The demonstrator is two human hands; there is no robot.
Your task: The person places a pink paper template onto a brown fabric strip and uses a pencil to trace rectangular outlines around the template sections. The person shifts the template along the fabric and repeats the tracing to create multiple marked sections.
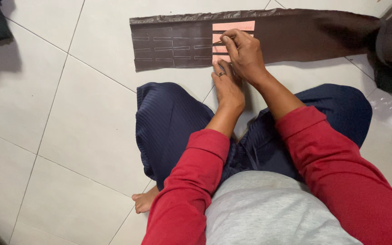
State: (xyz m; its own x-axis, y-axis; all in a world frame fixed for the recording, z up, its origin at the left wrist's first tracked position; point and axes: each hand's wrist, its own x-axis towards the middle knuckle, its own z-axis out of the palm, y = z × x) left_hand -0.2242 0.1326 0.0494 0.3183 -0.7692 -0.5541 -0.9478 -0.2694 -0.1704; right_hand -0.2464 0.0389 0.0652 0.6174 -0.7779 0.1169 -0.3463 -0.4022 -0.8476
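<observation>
While pinching a pencil, right hand over pink template; left hand flat on brown fabric.

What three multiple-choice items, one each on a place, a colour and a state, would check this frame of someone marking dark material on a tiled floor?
1. Where does the pink template lie?
A. on the dark brown strip
B. on the person's lap
C. on bare tile

2. What colour are the sleeves?
A. grey
B. red
C. blue

3. What is the right hand doing?
A. resting open
B. gripping a thin marking tool
C. lifting the strip

Answers: 1 A, it sits on the strip; 2 B, both sleeves are red; 3 B, fingers pinch the tool while the left hand presses beside it.
</observation>
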